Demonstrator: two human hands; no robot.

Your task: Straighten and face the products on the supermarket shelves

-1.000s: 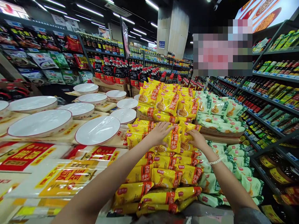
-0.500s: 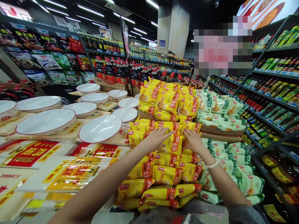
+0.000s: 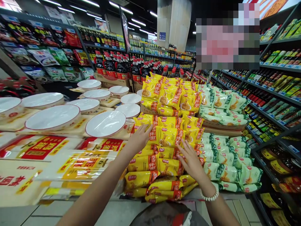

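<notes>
Now has the left hand farther to the left than half a second ago, off the middle and over by the left yellow pack. Has the right hand lower and closer to the body than before. Shows the middle yellow pack plainly between the two hands, no longer partly hidden by the left hand. Also shows more floor at the bottom.

Puts the left yellow pack right at the left fingers, and the middle yellow pack just past the right fingertips. Has lower yellow packs between the arms and the green packs to the right of the right hand. Shows white bowls left of the left hand.

Stretches both arms forward. Points the left fingers away, close together, over the left yellow pack; cannot tell about any grip there. Spreads the right fingers wide apart, back of the hand up, around nothing. Wears a bead bracelet on the right wrist.
</notes>
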